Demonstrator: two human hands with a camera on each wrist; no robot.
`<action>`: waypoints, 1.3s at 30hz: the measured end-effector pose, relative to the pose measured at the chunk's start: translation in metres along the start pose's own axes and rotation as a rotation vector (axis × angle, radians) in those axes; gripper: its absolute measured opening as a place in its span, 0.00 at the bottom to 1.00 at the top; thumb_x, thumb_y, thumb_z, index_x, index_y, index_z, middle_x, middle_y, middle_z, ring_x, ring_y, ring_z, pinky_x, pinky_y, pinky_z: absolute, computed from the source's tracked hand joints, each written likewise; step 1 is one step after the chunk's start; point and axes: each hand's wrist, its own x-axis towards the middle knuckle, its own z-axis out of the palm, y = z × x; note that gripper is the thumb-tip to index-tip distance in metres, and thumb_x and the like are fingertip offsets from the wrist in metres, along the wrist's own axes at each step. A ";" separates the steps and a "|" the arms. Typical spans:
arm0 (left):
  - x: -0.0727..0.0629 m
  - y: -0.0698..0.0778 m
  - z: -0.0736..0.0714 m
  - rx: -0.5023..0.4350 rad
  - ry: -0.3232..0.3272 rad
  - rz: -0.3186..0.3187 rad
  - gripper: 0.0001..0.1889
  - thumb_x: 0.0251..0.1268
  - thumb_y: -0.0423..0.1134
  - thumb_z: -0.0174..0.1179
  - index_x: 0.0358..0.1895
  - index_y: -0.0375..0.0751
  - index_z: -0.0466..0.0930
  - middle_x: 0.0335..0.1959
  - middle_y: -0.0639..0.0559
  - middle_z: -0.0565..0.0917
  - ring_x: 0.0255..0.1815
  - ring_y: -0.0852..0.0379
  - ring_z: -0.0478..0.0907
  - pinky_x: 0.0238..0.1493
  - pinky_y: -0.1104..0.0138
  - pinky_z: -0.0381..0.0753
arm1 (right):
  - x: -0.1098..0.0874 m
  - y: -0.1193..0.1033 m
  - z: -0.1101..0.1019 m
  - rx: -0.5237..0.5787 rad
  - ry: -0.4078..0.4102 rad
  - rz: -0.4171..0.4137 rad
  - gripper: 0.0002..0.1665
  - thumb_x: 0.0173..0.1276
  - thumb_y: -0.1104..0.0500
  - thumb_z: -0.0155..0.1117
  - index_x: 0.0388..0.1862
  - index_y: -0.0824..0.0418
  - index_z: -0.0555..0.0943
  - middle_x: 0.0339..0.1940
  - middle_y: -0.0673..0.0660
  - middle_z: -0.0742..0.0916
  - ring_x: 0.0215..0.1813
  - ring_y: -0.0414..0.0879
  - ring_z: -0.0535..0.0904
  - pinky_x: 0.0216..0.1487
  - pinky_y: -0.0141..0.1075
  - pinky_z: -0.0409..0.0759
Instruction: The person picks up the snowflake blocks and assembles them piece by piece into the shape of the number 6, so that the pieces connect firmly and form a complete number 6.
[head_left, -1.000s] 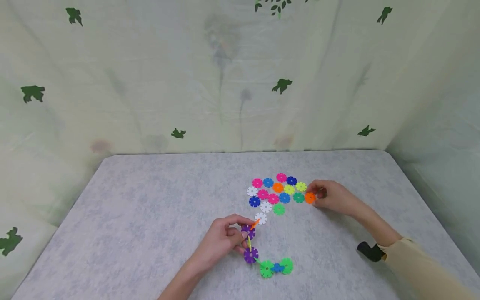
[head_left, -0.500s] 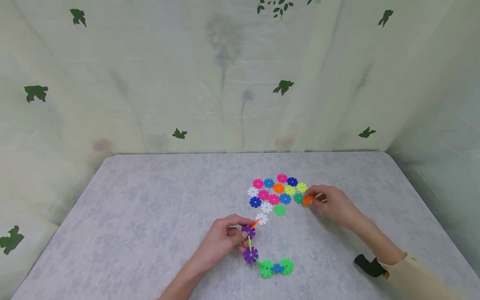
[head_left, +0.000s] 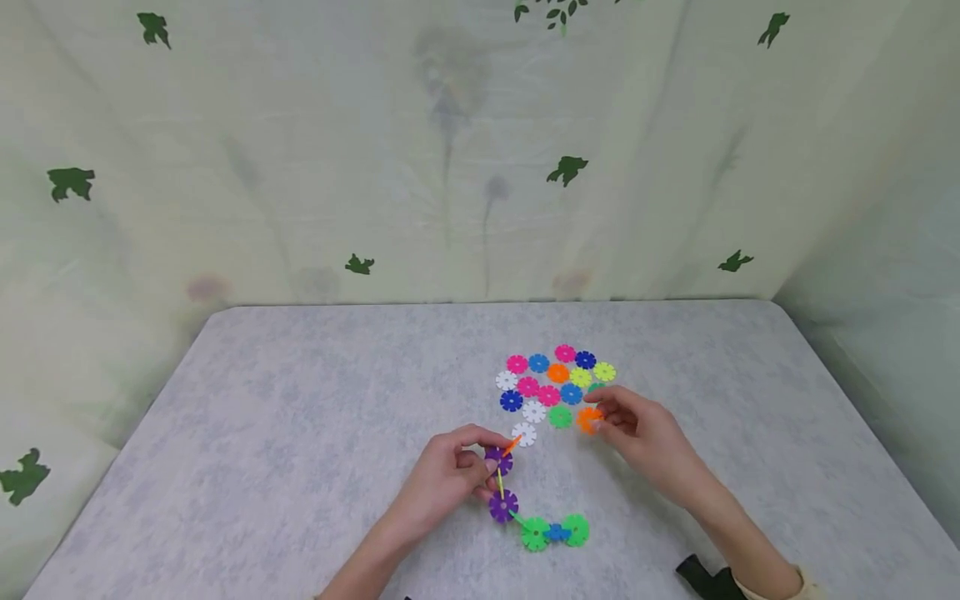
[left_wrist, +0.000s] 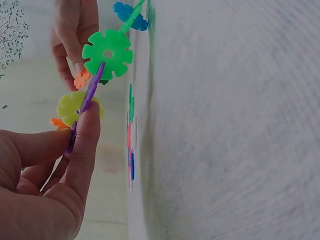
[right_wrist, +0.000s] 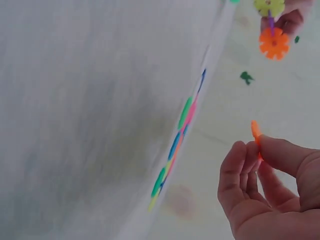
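Observation:
My left hand (head_left: 448, 467) pinches a purple snowflake disc (head_left: 498, 461) near one end of a chain of interlocking plastic discs. An orange disc (right_wrist: 273, 44) is slotted on as that end. Down the chain come a yellow disc (left_wrist: 69, 107), another purple disc (head_left: 503, 506), then green discs (head_left: 536, 534) and a small blue one (head_left: 557, 533). Between thumb and fingertips my right hand (head_left: 648, 437) holds a loose orange disc (head_left: 588, 420), to the right of the chain. The right wrist view shows this disc (right_wrist: 255, 130) edge-on.
Loose discs in pink, blue, white, yellow, orange and green lie flat in a cluster beyond the hands, among them a white disc (head_left: 524, 434) close to the chain. They rest on a grey tabletop (head_left: 300, 417). A pale curtain (head_left: 300, 167) hangs behind. A black device (head_left: 708, 579) sits at the right wrist.
My right hand has lifted the orange disc from the right edge of the cluster and brought it left and nearer. The left hand and the chain have stayed almost still.

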 end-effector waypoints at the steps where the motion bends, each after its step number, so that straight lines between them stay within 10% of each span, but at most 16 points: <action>1: 0.000 0.000 0.000 0.002 0.002 -0.002 0.16 0.64 0.23 0.54 0.53 0.36 0.82 0.25 0.42 0.83 0.25 0.50 0.81 0.35 0.55 0.85 | -0.001 -0.003 0.003 0.022 0.002 0.014 0.17 0.65 0.72 0.65 0.53 0.62 0.80 0.39 0.53 0.83 0.41 0.48 0.78 0.41 0.32 0.82; 21: -0.001 0.003 0.002 0.078 0.015 0.050 0.16 0.63 0.22 0.53 0.47 0.42 0.84 0.41 0.48 0.83 0.26 0.50 0.81 0.32 0.58 0.85 | -0.019 -0.040 0.045 0.310 0.049 0.088 0.14 0.66 0.66 0.67 0.49 0.54 0.84 0.42 0.52 0.86 0.43 0.48 0.82 0.44 0.34 0.83; 39: -0.002 0.003 0.004 0.102 -0.010 0.129 0.12 0.67 0.24 0.58 0.44 0.44 0.86 0.39 0.51 0.84 0.27 0.52 0.82 0.33 0.62 0.85 | -0.018 -0.038 0.053 0.216 0.030 0.037 0.14 0.67 0.67 0.66 0.48 0.53 0.85 0.42 0.45 0.86 0.44 0.44 0.81 0.46 0.34 0.81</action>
